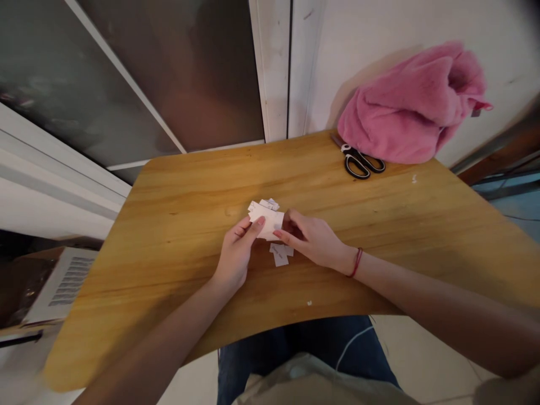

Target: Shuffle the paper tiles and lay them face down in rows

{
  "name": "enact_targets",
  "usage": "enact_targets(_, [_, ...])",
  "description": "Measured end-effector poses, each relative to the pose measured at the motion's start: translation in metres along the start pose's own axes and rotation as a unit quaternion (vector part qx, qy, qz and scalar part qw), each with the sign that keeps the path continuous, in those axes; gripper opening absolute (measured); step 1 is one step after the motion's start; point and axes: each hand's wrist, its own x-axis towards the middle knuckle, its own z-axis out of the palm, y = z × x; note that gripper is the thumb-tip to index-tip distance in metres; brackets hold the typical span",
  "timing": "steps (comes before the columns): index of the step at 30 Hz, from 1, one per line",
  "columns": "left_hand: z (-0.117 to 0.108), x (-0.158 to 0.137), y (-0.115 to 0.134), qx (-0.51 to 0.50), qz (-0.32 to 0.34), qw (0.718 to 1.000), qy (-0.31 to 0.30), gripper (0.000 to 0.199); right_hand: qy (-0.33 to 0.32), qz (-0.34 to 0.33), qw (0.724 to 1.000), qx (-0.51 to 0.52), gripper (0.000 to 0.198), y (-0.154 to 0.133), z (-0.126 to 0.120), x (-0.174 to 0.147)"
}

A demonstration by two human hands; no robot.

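A small fanned stack of white paper slips [266,220] is held over the middle of the table. My left hand [237,247] pinches the stack from the left, thumb on top. At the right edge, my right hand [314,236] closes its thumb and curled fingers on the same slips. Some of the slips at the back show dark writing. Just below the stack, a few loose paper slips [280,255] lie on the tabletop, one with handwriting on it. The undersides of the held slips are hidden.
The wooden table [189,191] has a curved front edge near my lap. Black-handled scissors [358,160] lie at the back right, beside a pink plush cloth bundle [413,107] against the wall. Tiny paper scraps [309,303] dot the surface. A cardboard box [63,281] stands at the left.
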Motion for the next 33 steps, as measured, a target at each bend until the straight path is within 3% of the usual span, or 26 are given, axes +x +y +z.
enact_targets(5, [0.004,-0.001,-0.001,-0.045,-0.012,0.998,-0.045,0.023,-0.051,-0.024,0.978,0.201,0.027,-0.005,0.006,-0.001])
enact_targets(8, [0.005,-0.002,-0.001,-0.055,-0.01,0.997,-0.06,0.021,-0.062,-0.011,0.963,0.262,0.029,-0.005,0.009,-0.002])
enact_targets(16, [-0.018,0.014,0.006,-0.074,0.052,0.994,0.063,0.015,-0.029,0.024,0.952,0.303,0.036,0.003,0.001,-0.001])
enact_targets(19, [-0.02,0.016,0.004,-0.049,0.051,0.996,0.055,0.017,-0.021,0.036,0.955,0.295,0.039,0.002,-0.001,0.001])
enact_targets(24, [-0.004,0.003,-0.004,-0.039,-0.033,0.998,-0.033,0.022,-0.045,0.063,0.974,0.212,0.047,-0.002,-0.001,0.0])
enact_targets(28, [0.004,-0.005,-0.006,-0.028,-0.04,0.995,-0.092,0.035,-0.039,0.083,0.983,0.157,0.057,-0.006,-0.001,-0.002])
enact_targets(33, [0.003,-0.005,-0.006,0.028,-0.045,0.996,-0.078,0.024,-0.047,0.077,0.987,0.133,0.057,-0.007,-0.001,-0.003])
